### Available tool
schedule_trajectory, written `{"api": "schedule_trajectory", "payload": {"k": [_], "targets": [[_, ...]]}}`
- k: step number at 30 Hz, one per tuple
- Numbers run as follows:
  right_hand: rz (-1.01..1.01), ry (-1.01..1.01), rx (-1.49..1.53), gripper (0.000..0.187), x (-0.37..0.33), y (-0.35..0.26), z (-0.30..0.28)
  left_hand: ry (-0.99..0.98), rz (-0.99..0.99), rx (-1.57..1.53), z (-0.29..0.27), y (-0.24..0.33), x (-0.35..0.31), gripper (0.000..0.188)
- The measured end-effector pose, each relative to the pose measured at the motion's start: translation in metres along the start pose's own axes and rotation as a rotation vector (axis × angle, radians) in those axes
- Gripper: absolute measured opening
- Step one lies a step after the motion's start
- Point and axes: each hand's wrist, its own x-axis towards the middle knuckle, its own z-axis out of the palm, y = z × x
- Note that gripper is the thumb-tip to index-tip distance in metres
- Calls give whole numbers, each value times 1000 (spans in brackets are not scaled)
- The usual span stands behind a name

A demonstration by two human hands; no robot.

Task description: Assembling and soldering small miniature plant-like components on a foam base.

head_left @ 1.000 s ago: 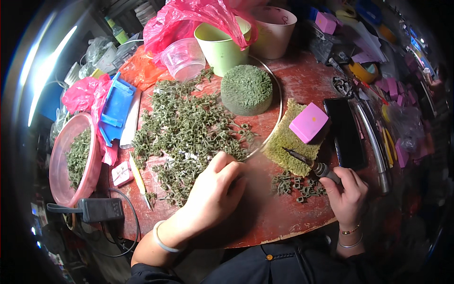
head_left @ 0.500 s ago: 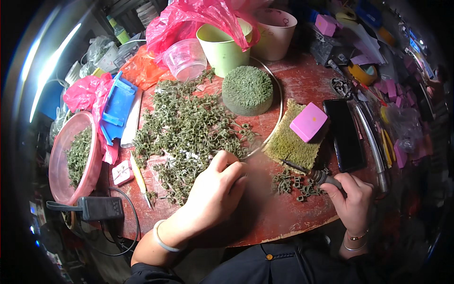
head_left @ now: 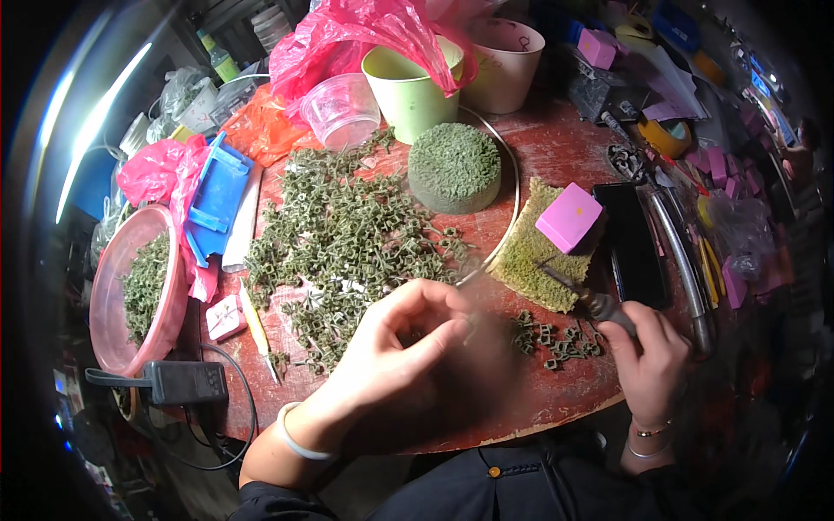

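Note:
My left hand (head_left: 404,343) hovers at the near right edge of a heap of small dark-green pieces with square loops (head_left: 339,234). Its thumb and forefinger come together; a blur hides whatever is between the tips. My right hand (head_left: 651,352) grips a thin tool with a grey handle and dark metal shaft (head_left: 599,306), like a soldering iron or wax pen. The tool's tip is over a rough yellow-green pad (head_left: 530,260). A pink block (head_left: 570,217) rests on this pad. Just below it lie several loose green pieces (head_left: 565,343).
A round green textured block (head_left: 454,169) stands behind the pad, near a light green bucket (head_left: 404,87). To the right are a black phone (head_left: 632,247) and a metal rod (head_left: 682,260). A pink bowl (head_left: 104,295) of green pieces and a power bank (head_left: 187,382) sit at the left.
My left hand has shifted a little right, its curled fingers now lifted into a looser thumb-and-finger pinch. The tool's tip has moved up and slightly right across the pad.

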Motion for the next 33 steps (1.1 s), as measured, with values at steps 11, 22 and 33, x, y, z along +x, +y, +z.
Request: {"api": "schedule_trajectory", "payload": {"k": [11, 22, 33], "targets": [[-179, -42, 164, 32, -6, -10, 16, -43, -217, -372, -12, -3, 1, 18], [-243, -67, 196, 36, -8, -4, 21, -95, -247, -348, -10, -1, 1, 25], [-243, -108, 198, 35, -7, -6, 21, -99, -232, -357, -7, 2, 0, 24]]}}
